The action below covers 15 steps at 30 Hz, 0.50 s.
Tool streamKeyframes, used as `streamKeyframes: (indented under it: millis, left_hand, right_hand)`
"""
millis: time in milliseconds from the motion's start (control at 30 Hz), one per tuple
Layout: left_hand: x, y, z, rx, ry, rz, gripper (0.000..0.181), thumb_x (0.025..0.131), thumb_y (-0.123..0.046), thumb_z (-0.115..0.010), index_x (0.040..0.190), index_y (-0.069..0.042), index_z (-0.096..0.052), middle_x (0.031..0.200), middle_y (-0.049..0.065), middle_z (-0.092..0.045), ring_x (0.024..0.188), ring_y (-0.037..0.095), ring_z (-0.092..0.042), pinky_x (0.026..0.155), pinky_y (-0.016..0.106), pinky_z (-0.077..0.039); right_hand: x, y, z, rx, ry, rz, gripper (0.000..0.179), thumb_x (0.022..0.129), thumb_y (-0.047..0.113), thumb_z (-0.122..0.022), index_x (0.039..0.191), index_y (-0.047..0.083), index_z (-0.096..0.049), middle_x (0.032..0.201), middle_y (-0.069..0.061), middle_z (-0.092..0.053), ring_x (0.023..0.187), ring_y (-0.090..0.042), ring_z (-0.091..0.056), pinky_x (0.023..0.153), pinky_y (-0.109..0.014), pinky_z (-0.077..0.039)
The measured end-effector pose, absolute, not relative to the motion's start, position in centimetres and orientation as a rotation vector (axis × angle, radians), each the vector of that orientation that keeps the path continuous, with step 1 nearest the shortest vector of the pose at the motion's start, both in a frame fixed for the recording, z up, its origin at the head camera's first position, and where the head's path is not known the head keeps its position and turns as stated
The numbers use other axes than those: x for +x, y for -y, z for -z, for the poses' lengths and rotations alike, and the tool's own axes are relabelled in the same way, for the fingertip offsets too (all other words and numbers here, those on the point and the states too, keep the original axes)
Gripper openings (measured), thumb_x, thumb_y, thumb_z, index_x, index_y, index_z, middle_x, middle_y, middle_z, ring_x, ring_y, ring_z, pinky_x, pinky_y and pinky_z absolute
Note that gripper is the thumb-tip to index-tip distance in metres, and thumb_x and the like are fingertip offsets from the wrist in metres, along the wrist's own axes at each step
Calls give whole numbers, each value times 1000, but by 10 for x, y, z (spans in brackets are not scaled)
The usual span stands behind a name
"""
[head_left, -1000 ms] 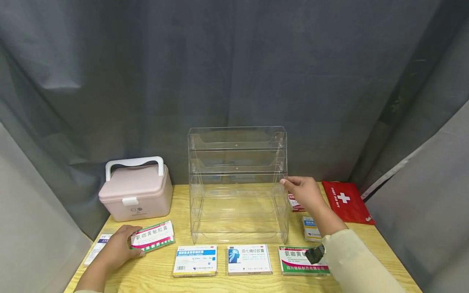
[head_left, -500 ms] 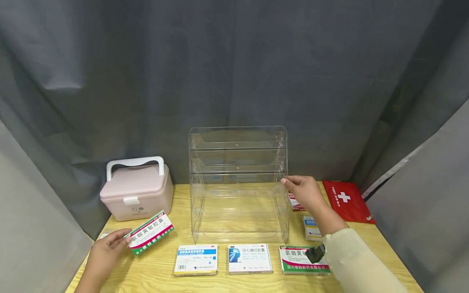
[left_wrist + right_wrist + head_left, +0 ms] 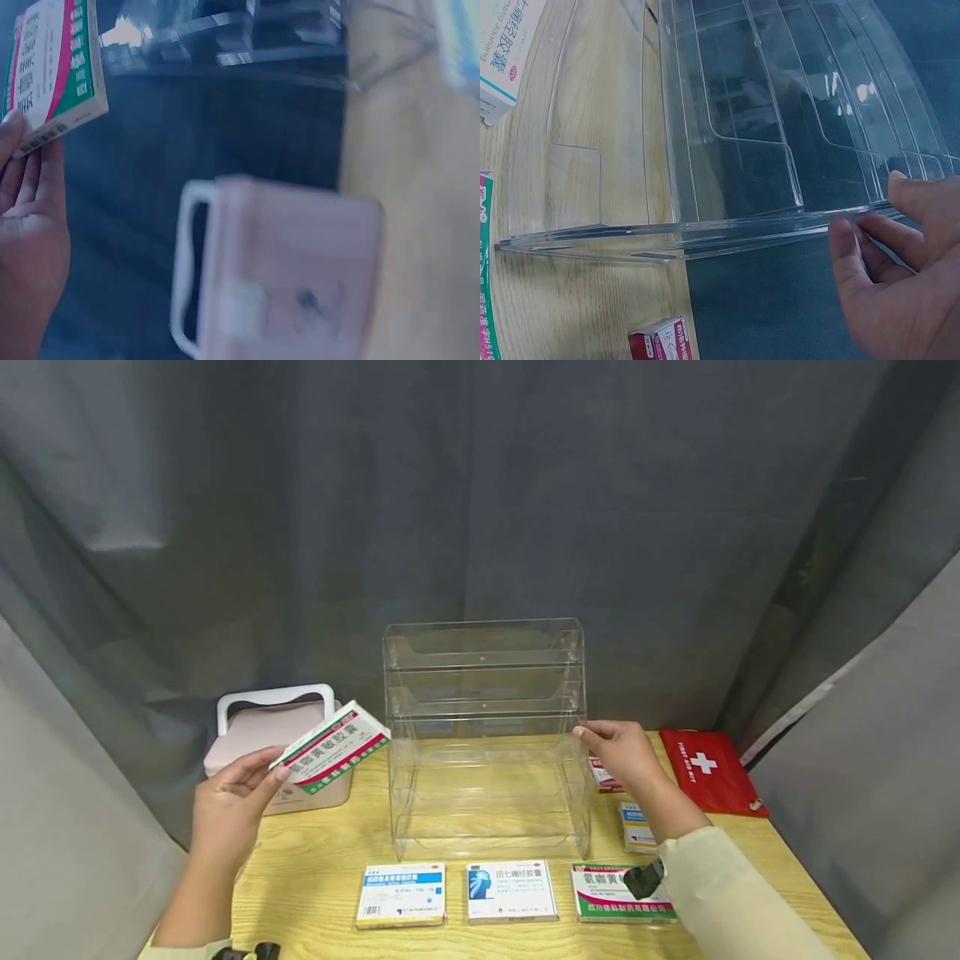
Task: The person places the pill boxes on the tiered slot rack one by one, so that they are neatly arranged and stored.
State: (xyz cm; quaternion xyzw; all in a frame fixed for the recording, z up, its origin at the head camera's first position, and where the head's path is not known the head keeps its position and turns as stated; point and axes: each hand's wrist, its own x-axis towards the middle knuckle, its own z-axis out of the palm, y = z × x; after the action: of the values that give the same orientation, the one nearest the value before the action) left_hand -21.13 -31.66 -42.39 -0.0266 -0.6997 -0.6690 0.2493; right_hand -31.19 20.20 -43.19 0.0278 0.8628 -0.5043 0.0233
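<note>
My left hand (image 3: 231, 806) grips a white, green and magenta medicine box (image 3: 336, 748) by its left end, thumb on the front. The box is tilted, raised above the table, and overlaps the pink case in the head view. In the left wrist view the fingers lie under the box's end. My right hand (image 3: 621, 755) pinches the right side wall of a clear tiered display rack (image 3: 483, 711). The right wrist view shows the thumb over the wall's edge and the fingers on its outer side. The rack's tiers hold nothing.
A pink case (image 3: 262, 727) with a white handle stands back left. Along the front lie a blue-white box (image 3: 401, 895), a white box (image 3: 512, 892) and a green-magenta box (image 3: 600, 893). Right are a small blue-white box (image 3: 637, 828), a red-white box (image 3: 606, 777) and a red first-aid pouch (image 3: 708, 768).
My left hand has lifted the green-magenta medicine box off the table, up and to the right, tilting it. The right hand has stayed at the rack's side.
</note>
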Motion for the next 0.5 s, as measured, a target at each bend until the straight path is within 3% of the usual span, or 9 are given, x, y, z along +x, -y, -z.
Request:
streamKeyframes:
  millis: [333, 433, 500]
  left_hand:
    - [-279, 254, 378, -326, 1925, 1799, 31, 98, 8, -76, 127, 16, -70, 106, -18, -81, 107, -3, -77, 93, 14, -62]
    - [-297, 238, 365, -358, 1946, 1769, 30, 100, 2, -77, 128, 11, -72, 108, -13, -82, 108, -1, -77, 95, 15, -62]
    - [-307, 229, 357, -362, 1959, 1739, 30, 100, -2, -78, 129, 6, -74, 115, -3, -83, 111, 2, -77, 97, 17, -63]
  right_hand:
    - [-314, -203, 435, 92, -2690, 1580, 56, 111, 41, -65, 154, 6, -62, 154, -21, -64, 140, -42, -63, 120, -62, -52]
    - [-315, -202, 437, 89, -2698, 1586, 56, 111, 40, -65, 154, 6, -62, 152, -21, -65, 139, -41, -64, 118, -61, -53]
    - [-315, -200, 437, 82, -2705, 1583, 55, 111, 40, -65, 153, 5, -62, 152, -21, -66, 138, -41, -65, 117, -60, -55]
